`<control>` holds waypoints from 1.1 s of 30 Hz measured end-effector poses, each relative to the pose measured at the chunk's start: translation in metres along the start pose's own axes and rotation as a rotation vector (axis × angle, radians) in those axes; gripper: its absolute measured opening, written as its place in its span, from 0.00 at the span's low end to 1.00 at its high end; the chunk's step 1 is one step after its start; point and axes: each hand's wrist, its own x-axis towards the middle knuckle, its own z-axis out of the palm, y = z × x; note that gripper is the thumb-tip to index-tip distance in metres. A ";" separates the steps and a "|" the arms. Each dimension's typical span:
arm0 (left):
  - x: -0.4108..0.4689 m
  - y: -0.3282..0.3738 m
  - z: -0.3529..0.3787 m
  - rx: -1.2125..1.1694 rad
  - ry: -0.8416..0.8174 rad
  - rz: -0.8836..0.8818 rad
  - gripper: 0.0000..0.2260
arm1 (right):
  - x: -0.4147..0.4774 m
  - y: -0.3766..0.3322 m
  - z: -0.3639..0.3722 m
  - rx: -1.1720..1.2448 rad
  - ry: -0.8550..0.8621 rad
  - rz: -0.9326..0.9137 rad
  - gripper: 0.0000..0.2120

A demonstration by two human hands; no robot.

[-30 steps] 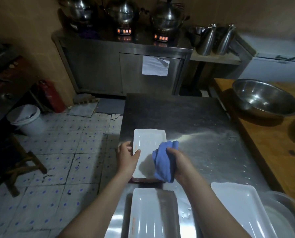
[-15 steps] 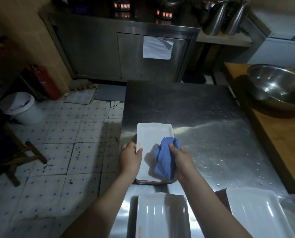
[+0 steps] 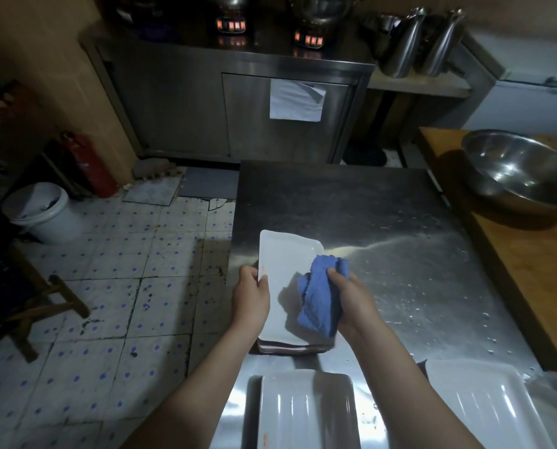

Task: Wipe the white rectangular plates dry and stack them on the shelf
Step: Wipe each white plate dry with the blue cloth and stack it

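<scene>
Far left: a white bucket (image 3: 40, 209) stands on the tiled floor, out of the play.
Left hand: the left hand (image 3: 251, 299) has its grip closed on the plate's left rim, thumb on top, steadying it.
Plate: there it is, the white rectangular plate (image 3: 280, 270), over the near left part of the steel surface (image 3: 384, 215). It lies on or just above a low stack (image 3: 293, 347), and contact is too close to call.
Cloth: the blue cloth (image 3: 319, 299) is bunched up and pressed on the plate's right half.
Right hand: the right hand (image 3: 355, 303) has its grip wrapped round that cloth, fingers curled over the top.
Waiting: closer to the person sit a near plate (image 3: 303, 413) at centre and a right-hand plate (image 3: 484, 406) beside it, with water drops on the steel close by.
Far right: a big steel bowl (image 3: 523, 170) rests on the wooden surface (image 3: 530, 270), not involved.
Done so far: going by the stack under the plate, a few look already dealt with. This is the wiping step, mid-job.
Left to do: finish this one, then at least the two near plates. Nothing here is on a shelf yet, and which shelf is meant I cannot tell.
</scene>
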 end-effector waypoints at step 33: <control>-0.255 0.049 -0.054 -0.585 -0.154 -0.258 0.16 | -0.196 0.029 -0.083 -0.907 -0.101 -0.875 0.22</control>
